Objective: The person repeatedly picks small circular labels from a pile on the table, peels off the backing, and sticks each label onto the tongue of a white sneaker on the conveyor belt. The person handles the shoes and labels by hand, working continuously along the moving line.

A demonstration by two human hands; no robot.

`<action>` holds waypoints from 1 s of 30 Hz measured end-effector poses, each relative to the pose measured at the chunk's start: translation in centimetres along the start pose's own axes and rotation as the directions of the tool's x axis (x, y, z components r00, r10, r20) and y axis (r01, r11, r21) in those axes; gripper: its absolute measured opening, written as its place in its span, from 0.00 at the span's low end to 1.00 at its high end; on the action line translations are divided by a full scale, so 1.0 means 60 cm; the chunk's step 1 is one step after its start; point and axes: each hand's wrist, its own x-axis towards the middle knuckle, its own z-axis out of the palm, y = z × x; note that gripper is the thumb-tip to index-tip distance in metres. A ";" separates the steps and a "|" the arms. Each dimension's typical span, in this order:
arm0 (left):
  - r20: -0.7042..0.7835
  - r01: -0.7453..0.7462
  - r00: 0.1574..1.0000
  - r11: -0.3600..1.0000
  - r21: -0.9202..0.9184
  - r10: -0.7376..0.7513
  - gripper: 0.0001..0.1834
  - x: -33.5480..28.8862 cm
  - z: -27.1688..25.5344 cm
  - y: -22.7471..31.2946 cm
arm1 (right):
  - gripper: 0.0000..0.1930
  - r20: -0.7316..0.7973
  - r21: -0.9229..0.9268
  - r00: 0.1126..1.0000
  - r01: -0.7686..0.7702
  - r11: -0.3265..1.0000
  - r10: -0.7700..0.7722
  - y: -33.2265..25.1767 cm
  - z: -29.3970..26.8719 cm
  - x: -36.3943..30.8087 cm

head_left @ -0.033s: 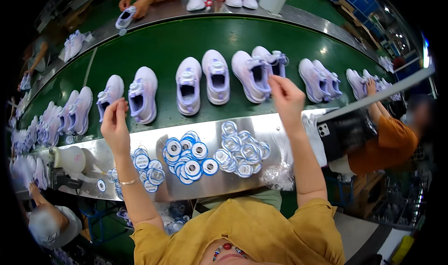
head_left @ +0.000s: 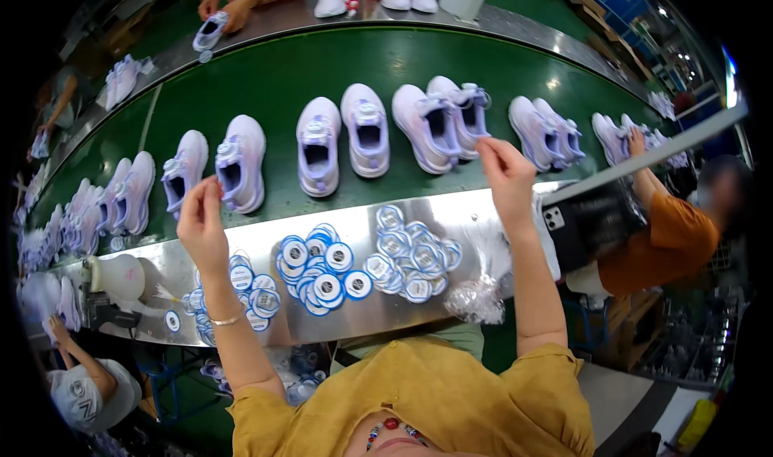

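Observation:
Both my hands hover over the near edge of a green conveyor belt (head_left: pixel 322 62) that carries pairs of pale lilac sneakers. My left hand (head_left: pixel 203 222) is closed in a pinch in front of a sneaker (head_left: pixel 241 163) with a dark insole. Closed in a similar pinch, my right hand (head_left: pixel 507 177) is beside the heel of another sneaker (head_left: pixel 463 119), which has a loose loop at its collar. Whatever is in either pinch is too small to make out. A third pair, with a left sneaker (head_left: pixel 319 147) and a right sneaker (head_left: pixel 367 131), stands between my hands.
On the metal ledge (head_left: pixel 386 316) lie heaps of round blue-and-white tags (head_left: pixel 322 268), clear-wrapped tags (head_left: pixel 415 256) and a bundle of clear plastic strands (head_left: pixel 483 284). A metal bar (head_left: pixel 644 155) and a phone (head_left: pixel 554 218) are at right. Co-workers handle sneakers across the belt and on both sides.
My right hand has shifted slightly right and down, a little away from the sneaker. The sneakers and tags appear slightly further left in the view. Both pinches stay closed.

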 end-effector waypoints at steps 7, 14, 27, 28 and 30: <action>0.439 -0.040 0.897 0.999 -0.035 0.052 0.04 -0.246 0.183 0.103 | 0.09 0.214 -0.231 0.896 -0.340 0.912 0.388 0.171 -0.250 -0.128; 0.673 -0.271 0.656 0.939 -0.212 0.342 0.07 -0.472 0.359 0.221 | 0.12 0.506 -0.304 0.775 -0.250 0.919 0.378 0.254 -0.242 -0.148; 0.787 -0.598 0.468 0.800 -0.053 0.402 0.30 -0.652 0.497 0.302 | 0.09 0.381 0.114 0.852 -0.428 0.896 0.359 0.266 -0.331 -0.195; 0.800 -0.598 0.457 0.800 -0.047 0.388 0.30 -0.659 0.501 0.297 | 0.09 0.291 0.207 0.888 -0.421 0.883 0.356 0.264 -0.340 -0.204; 0.827 -0.600 0.431 0.799 -0.036 0.361 0.31 -0.671 0.506 0.282 | 0.08 0.099 0.387 0.924 -0.377 0.842 0.368 0.251 -0.356 -0.217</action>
